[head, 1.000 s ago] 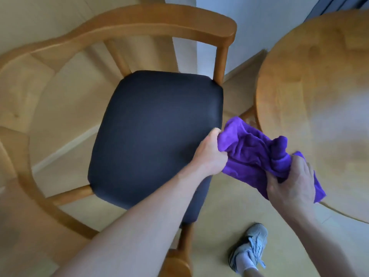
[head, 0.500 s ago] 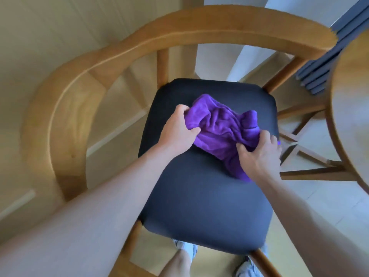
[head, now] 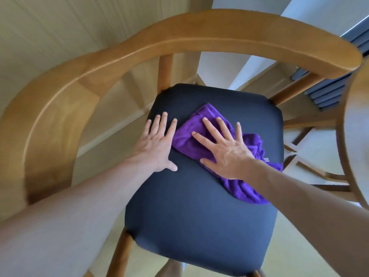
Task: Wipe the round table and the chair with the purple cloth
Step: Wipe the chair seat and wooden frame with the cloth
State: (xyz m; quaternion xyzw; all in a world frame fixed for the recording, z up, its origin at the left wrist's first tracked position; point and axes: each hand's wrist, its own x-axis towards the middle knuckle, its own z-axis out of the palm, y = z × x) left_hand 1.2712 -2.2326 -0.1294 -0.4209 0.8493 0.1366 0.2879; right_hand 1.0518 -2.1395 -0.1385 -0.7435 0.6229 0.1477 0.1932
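The crumpled purple cloth [head: 201, 136] is pinned by the flat, spread right hand [head: 223, 148] on the chair's dark padded seat [head: 189, 206]; the left hand [head: 157, 144] — also flat, holding nothing — braces beside it. Even pressure and overlapping strokes are advised.

No legible text, label or brand anywhere; perhaps a small tag on the purple cloth [head: 245, 188], unreadable

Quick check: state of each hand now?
Left hand: open, flat on the chair seat.
Right hand: open, flat on the purple cloth.
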